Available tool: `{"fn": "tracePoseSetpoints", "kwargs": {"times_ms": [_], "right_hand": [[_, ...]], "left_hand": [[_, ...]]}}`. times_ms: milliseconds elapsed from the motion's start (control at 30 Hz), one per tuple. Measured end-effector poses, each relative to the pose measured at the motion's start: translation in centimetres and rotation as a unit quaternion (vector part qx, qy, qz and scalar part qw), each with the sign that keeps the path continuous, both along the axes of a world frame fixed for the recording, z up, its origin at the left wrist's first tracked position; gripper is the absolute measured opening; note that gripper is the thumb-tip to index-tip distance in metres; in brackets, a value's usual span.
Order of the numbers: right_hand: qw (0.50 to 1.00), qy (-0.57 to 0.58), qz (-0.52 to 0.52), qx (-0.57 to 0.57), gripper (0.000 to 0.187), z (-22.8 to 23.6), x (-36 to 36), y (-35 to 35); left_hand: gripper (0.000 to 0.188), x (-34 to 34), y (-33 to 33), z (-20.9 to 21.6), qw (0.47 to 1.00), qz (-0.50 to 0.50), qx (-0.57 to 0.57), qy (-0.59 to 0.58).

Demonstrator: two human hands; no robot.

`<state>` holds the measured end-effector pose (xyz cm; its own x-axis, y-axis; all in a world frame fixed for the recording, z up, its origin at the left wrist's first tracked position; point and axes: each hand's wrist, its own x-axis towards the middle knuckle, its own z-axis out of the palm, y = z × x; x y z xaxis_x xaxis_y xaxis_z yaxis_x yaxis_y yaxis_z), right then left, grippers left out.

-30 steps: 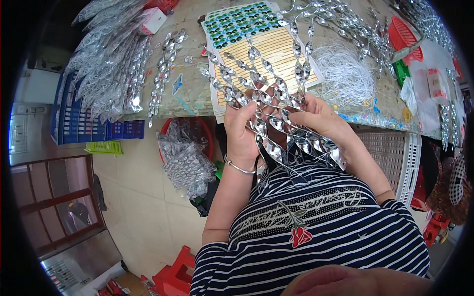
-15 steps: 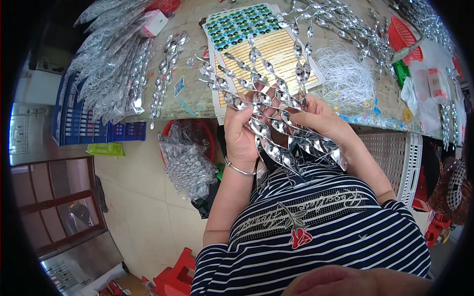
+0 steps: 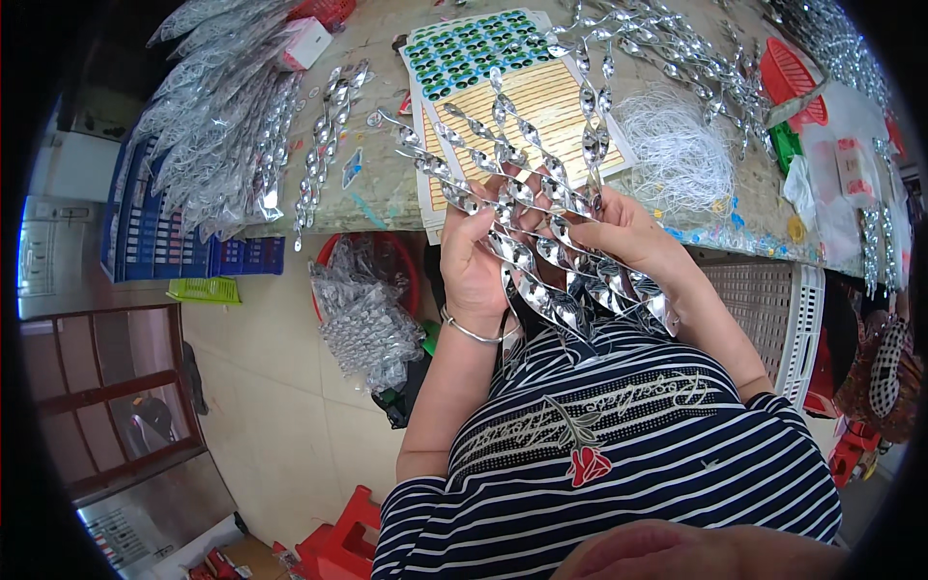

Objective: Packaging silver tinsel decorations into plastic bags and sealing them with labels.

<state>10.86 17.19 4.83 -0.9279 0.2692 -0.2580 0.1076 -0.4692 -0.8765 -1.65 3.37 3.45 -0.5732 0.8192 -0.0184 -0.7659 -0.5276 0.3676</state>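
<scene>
Several shiny silver twisted strips (image 3: 536, 290) fan out between my two hands, over the table's front edge and close to my chest. My left hand (image 3: 474, 256) is closed on their left side, its thumb pressed over the strips. From the right, my right hand (image 3: 623, 230) pinches the strips with thumb and fingers. Some fingertips are hidden behind the strips. Past my hands lie a sheet with brown stripes (image 3: 541, 97) and a sheet of green and blue oval stickers (image 3: 474, 48). To their right sits a heap of white string (image 3: 677, 150).
Bagged silver spirals (image 3: 208, 126) pile up at left above a blue crate (image 3: 159, 222). More loose spirals (image 3: 329, 135) lie on the table (image 3: 387, 208). A red basket (image 3: 793, 82) stands at far right. Below are a red tub (image 3: 411, 280) holding bagged strips and a red stool (image 3: 343, 536).
Both hands keep hold of the silver strips and stay almost in place. The strips have shifted very slightly.
</scene>
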Motion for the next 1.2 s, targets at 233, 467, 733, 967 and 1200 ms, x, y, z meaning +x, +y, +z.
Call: {"fn": "tracePoseSetpoints", "kwargs": {"times_ms": [233,467,733,967,1200], "right_hand": [[1.000,0.007,0.002,-0.003,0.034,0.3,0.1,-0.1],[1.000,-0.015,0.011,0.014,0.044,0.4,0.0,-0.1],[0.999,-0.027,0.013,0.013,0.044,0.2,-0.1,-0.2],[1.000,-0.025,0.009,-0.006,0.044,0.7,-0.2,-0.5],[0.999,-0.026,0.002,-0.032,0.043,1.2,-0.4,-1.0]], "left_hand": [[0.034,0.1,0.0,0.5,0.999,0.017,-0.040,0.010],[0.022,0.0,-0.2,0.1,0.999,0.003,-0.030,0.018],[0.024,0.1,-0.2,0.2,0.999,0.034,-0.030,0.009],[0.032,0.3,-0.2,0.3,1.000,0.014,-0.022,0.010],[0.043,0.0,0.3,1.3,0.993,0.028,-0.088,0.067]]}}
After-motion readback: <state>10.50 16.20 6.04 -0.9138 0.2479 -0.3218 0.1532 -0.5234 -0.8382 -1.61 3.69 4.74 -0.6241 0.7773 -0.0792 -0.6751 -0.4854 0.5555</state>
